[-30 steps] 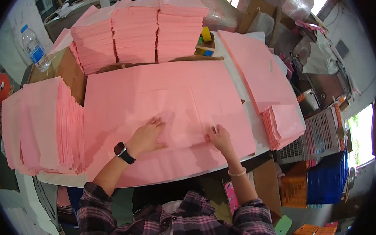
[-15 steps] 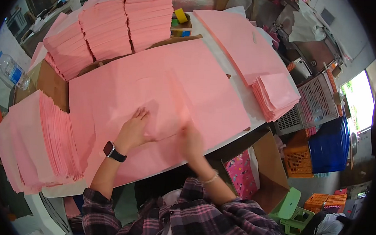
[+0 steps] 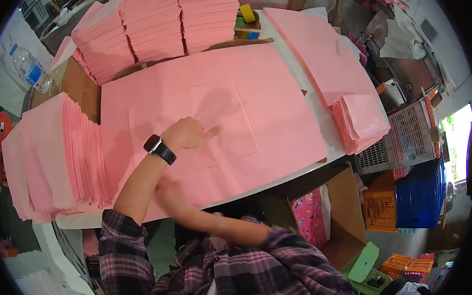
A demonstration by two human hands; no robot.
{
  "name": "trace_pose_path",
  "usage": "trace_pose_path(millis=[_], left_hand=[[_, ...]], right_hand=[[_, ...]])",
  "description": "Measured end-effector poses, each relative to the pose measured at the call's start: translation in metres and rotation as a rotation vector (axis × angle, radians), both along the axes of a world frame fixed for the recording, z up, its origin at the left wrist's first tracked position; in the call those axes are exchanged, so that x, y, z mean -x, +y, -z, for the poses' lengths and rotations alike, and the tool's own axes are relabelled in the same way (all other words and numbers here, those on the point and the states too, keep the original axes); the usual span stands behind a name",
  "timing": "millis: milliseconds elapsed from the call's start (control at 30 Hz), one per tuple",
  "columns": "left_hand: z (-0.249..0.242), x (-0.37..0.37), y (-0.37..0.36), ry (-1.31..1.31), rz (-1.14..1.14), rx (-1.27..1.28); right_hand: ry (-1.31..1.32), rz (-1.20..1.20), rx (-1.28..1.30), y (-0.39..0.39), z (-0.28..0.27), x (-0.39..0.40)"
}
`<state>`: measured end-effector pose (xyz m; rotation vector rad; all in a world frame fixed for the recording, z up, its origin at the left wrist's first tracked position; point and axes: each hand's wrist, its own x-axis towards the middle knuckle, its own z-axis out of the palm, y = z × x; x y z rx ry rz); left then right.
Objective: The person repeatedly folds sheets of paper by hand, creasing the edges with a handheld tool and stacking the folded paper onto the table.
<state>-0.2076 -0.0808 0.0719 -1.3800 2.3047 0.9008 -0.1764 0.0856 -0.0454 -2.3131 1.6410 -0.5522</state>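
Observation:
A large pink sheet (image 3: 281,96) covers the middle of the worktable. On it lies a folded pink piece (image 3: 230,107), its rectangular edges faintly raised. My left hand (image 3: 186,133), wearing a dark watch, rests on the folded piece with the thumb stretched out to the right; the other fingers are partly hidden, and nothing shows in its grip. Crossing toward the left, my right hand (image 3: 174,200) is low over the near part of the pink sheet, beside my left forearm. Motion smears its fingers, so I cannot see whether they hold anything.
Tall pink stacks (image 3: 151,25) stand at the back, with another pink stack (image 3: 59,154) at the left. A small folded pile (image 3: 360,122) sits at the right. A water bottle (image 3: 32,70) lies on a cardboard box (image 3: 79,88). An open carton (image 3: 344,212) stands below the table's right edge.
My right hand has swept from the right of the folded piece to the near left. My left hand has shifted right and up, its fingers no longer spread forward. The camera view has shifted slightly.

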Motion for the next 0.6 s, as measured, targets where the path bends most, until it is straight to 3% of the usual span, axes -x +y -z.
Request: trace_pose_path(millis=[33,100,133,200,267,300,367,400,467,600], left_hand=[[-0.008,0.006,0.003,-0.055,0.019,-0.039],[-0.019,0.012,0.005,-0.169,0.059,-0.114],[-0.011,0.009,0.006,-0.174,0.061,-0.113],[0.033,-0.001,0.015,-0.04,0.122,0.133],[0.065,-0.009,0.024,0.04,0.139,0.259],[0.079,-0.011,0.03,0.199,0.049,0.294],[0.096,-0.014,0.042,0.518,-0.141,0.356],[0.101,-0.014,0.048,0.527,-0.162,0.354],[0.103,-0.01,0.057,0.548,-0.191,0.455],[0.107,-0.004,0.066,0.569,-0.238,0.55]], right_hand=[[-0.189,-0.259,-0.123,0.004,0.013,-0.025],[-0.647,-0.565,0.434,0.018,0.009,-0.052],[-0.651,-0.563,0.437,0.023,0.004,-0.045],[-0.301,-1.015,-0.268,0.032,-0.056,0.019],[-0.307,-0.828,-0.548,0.026,-0.078,0.089],[-0.274,-0.747,-0.387,0.026,-0.06,0.121],[-0.287,-0.379,-0.354,0.014,-0.062,0.186],[-0.191,-0.386,-0.193,0.002,-0.063,0.218],[-0.016,-0.164,-0.071,-0.015,-0.088,0.253],[0.222,-0.285,0.146,-0.048,-0.074,0.279]])
